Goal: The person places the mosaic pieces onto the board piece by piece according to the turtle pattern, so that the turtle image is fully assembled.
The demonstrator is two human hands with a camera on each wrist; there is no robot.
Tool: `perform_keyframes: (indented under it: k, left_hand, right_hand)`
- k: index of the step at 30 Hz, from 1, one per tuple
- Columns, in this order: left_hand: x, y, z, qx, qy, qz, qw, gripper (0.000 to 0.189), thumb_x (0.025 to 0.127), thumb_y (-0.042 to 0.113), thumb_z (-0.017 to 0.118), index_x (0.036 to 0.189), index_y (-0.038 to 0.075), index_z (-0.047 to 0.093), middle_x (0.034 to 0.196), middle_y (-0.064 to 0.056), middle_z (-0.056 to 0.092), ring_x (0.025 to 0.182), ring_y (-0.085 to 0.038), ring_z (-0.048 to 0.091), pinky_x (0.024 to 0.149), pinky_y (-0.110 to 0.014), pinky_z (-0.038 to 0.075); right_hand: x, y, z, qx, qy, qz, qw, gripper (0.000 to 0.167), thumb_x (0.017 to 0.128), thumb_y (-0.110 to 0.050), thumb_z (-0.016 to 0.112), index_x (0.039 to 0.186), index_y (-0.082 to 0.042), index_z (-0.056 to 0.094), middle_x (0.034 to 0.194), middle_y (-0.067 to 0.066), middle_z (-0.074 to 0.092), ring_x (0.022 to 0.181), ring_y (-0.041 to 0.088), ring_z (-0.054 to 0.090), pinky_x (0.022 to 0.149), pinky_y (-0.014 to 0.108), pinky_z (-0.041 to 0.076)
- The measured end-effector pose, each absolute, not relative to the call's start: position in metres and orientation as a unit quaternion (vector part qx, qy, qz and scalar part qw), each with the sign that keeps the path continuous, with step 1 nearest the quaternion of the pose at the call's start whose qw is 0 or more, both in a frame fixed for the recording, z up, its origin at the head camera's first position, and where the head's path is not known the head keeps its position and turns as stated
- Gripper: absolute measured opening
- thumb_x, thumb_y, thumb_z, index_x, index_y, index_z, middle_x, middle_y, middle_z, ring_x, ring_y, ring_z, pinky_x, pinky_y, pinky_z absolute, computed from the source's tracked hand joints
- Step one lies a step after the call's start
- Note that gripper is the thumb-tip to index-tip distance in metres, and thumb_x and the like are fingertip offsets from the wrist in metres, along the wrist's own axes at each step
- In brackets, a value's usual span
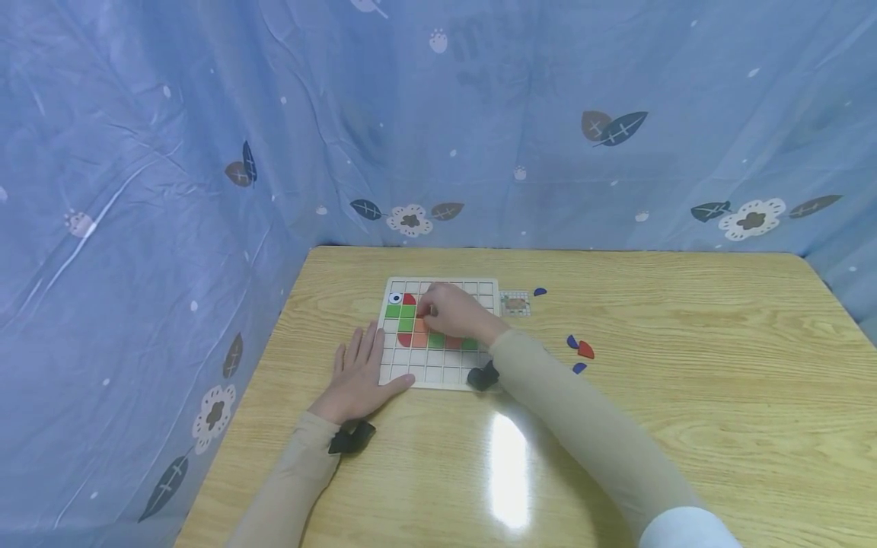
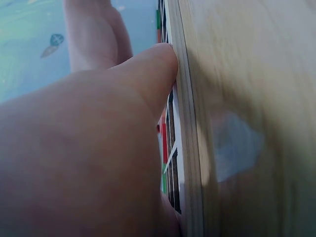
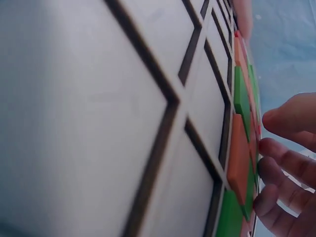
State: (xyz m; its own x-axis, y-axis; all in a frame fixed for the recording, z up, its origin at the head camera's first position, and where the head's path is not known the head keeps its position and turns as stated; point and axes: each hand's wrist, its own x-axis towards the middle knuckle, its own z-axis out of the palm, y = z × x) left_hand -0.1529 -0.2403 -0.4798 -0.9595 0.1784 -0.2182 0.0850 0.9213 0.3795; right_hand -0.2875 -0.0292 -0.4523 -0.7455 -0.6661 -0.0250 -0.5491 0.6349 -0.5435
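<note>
A white gridded board [image 1: 438, 374] lies on the table, with red, green and orange tiles and a round eye tile [image 1: 396, 298] in its cells. My left hand [image 1: 356, 384] rests flat at the board's left side, fingers straight. Its thumb touches the board's front edge, as the left wrist view shows. Over the middle of the board, my right hand [image 1: 455, 310] has its thumb and forefinger at a small red tile [image 1: 420, 312], pinching it at the grid. Beneath that hand, green and orange tiles [image 3: 238, 153] sit in a row; the hand hides several cells.
A small picture card [image 1: 515, 303] lies against the board's right side, near a blue piece [image 1: 540, 291]. Further right are a red quarter-round piece [image 1: 585, 350] and two blue pieces [image 1: 572, 342]. Blue patterned cloth [image 1: 479, 137] hangs behind and left of the wooden table [image 1: 685, 365].
</note>
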Motion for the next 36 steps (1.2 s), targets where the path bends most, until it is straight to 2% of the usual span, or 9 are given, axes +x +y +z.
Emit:
perform_keyframes:
  k: [5,12,18,21,26,29,36]
  left_hand:
    - [-0.153,-0.241,-0.482,0.072,0.973,0.185,0.119,0.112,0.097,0.072,0.052,0.167,0.002,-0.001,0.176,-0.014,-0.010,0.161,-0.042,-0.008,0.125,-0.069,-0.001]
    - [-0.152,-0.240,-0.485,0.071,0.973,0.195,0.104,0.112,0.095,0.073,0.052,0.166,-0.001,0.006,0.176,-0.018,-0.003,0.161,-0.045,-0.005,0.124,-0.070,0.000]
    - [-0.152,-0.240,-0.484,0.071,0.973,0.190,0.108,0.111,0.096,0.073,0.052,0.166,0.000,0.005,0.176,-0.017,-0.005,0.161,-0.044,-0.006,0.124,-0.069,-0.001]
    - [-0.152,-0.239,-0.483,0.067,0.972,0.189,0.119,0.111,0.097,0.072,0.051,0.167,0.001,0.002,0.176,-0.015,-0.008,0.161,-0.042,-0.009,0.125,-0.068,-0.002]
    - [-0.153,-0.239,-0.482,0.063,0.972,0.182,0.131,0.112,0.097,0.072,0.052,0.167,0.003,-0.001,0.176,-0.013,-0.011,0.162,-0.040,-0.011,0.126,-0.066,-0.003]
    - [-0.153,-0.239,-0.481,0.062,0.972,0.183,0.130,0.112,0.096,0.072,0.053,0.167,0.003,-0.001,0.176,-0.014,-0.010,0.161,-0.041,-0.011,0.126,-0.067,-0.003]
    - [-0.152,-0.239,-0.482,0.062,0.973,0.185,0.121,0.111,0.097,0.071,0.053,0.167,0.002,0.001,0.176,-0.015,-0.008,0.161,-0.042,-0.009,0.126,-0.067,-0.003]
  right_hand:
    - [-0.275,-0.019,-0.447,-0.346,0.895,-0.260,0.105,0.021,0.096,-0.016,0.072,0.116,-0.013,0.079,0.119,0.002,0.071,0.112,0.019,0.065,0.105,0.037,0.053]
    - [-0.254,-0.001,-0.444,-0.364,0.899,-0.226,0.089,0.025,0.097,-0.020,0.071,0.120,-0.013,0.076,0.116,0.003,0.069,0.105,0.018,0.064,0.096,0.037,0.055]
    - [-0.241,0.016,-0.442,-0.353,0.907,-0.213,0.086,0.026,0.098,-0.025,0.070,0.122,-0.015,0.076,0.124,0.005,0.069,0.115,0.022,0.063,0.102,0.041,0.054]
    - [-0.233,0.027,-0.442,-0.362,0.905,-0.211,0.074,0.025,0.098,-0.024,0.070,0.120,-0.013,0.076,0.122,0.007,0.070,0.111,0.023,0.064,0.098,0.042,0.056]
    - [-0.223,0.044,-0.442,-0.367,0.903,-0.220,0.048,0.024,0.095,-0.021,0.074,0.117,-0.012,0.077,0.118,0.005,0.071,0.110,0.023,0.064,0.098,0.042,0.055]
    - [-0.217,0.055,-0.441,-0.364,0.903,-0.224,0.036,0.029,0.093,-0.018,0.074,0.121,-0.010,0.076,0.122,0.006,0.071,0.115,0.024,0.063,0.102,0.044,0.054]
    - [-0.206,0.076,-0.443,-0.361,0.901,-0.240,0.012,0.031,0.094,-0.017,0.074,0.123,-0.006,0.074,0.122,0.009,0.068,0.111,0.023,0.064,0.096,0.042,0.057]
